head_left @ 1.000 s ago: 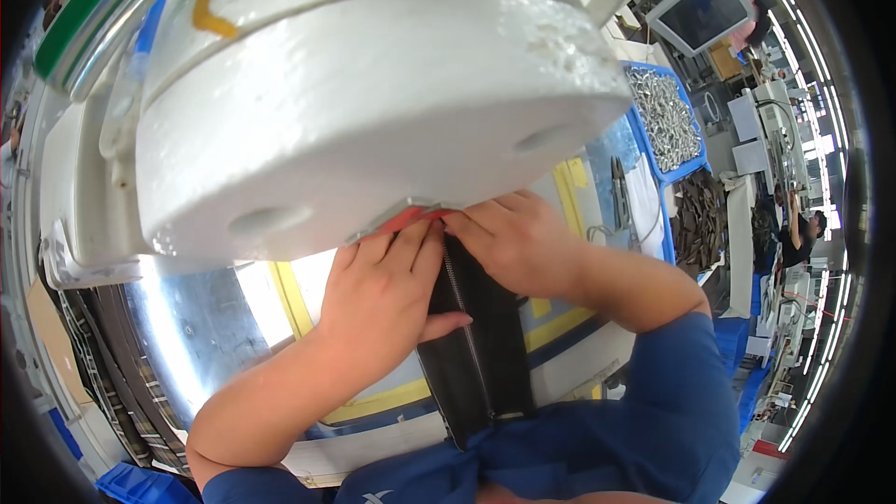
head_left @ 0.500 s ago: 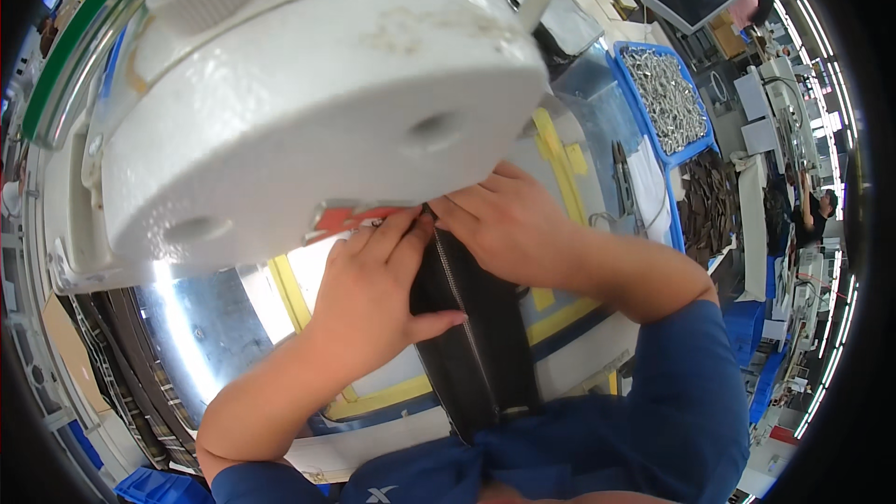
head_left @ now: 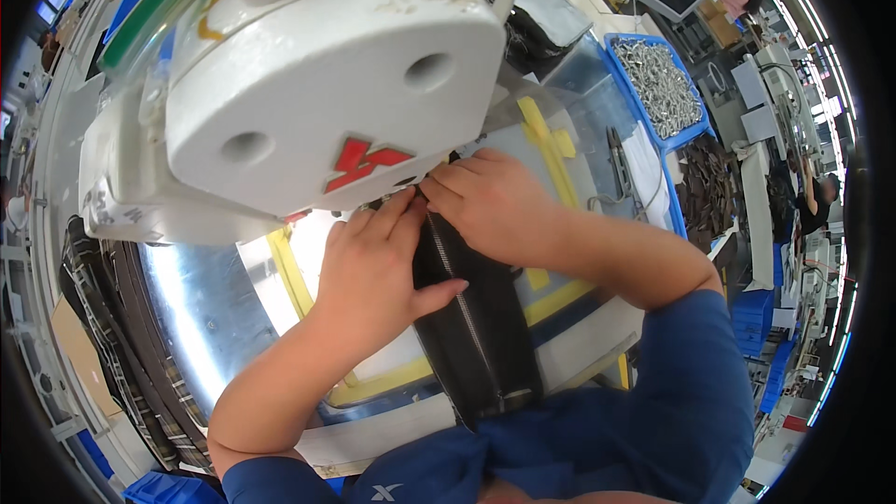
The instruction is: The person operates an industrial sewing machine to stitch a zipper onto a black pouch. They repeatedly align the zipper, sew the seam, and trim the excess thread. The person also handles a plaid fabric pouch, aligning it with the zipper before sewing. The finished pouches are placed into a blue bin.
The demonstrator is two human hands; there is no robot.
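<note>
A long black fabric piece (head_left: 485, 336) with a metal zipper (head_left: 455, 276) down its middle runs from under a white sewing machine head (head_left: 327, 84) toward my body. My left hand (head_left: 371, 261) rests on its left side, fingers stretched toward the machine and thumb spread out across the zipper. On the other side, my right hand (head_left: 490, 201) has its fingers bent and gathered at the far end of the fabric, close to the left fingertips. Its thumb is hidden. The machine head covers the needle area.
Yellow tape strips (head_left: 553, 154) mark the worktable around the fabric. To the right are a blue tray (head_left: 665, 144) of small silver metal parts, dark brown pieces (head_left: 702, 189) and tweezers (head_left: 620, 159). Dark and plaid cloth (head_left: 154, 345) hangs along the left edge.
The view has shifted, so the machine head sits higher and shows more of its front. Both hands stay at the fabric's far end, barely moved against it.
</note>
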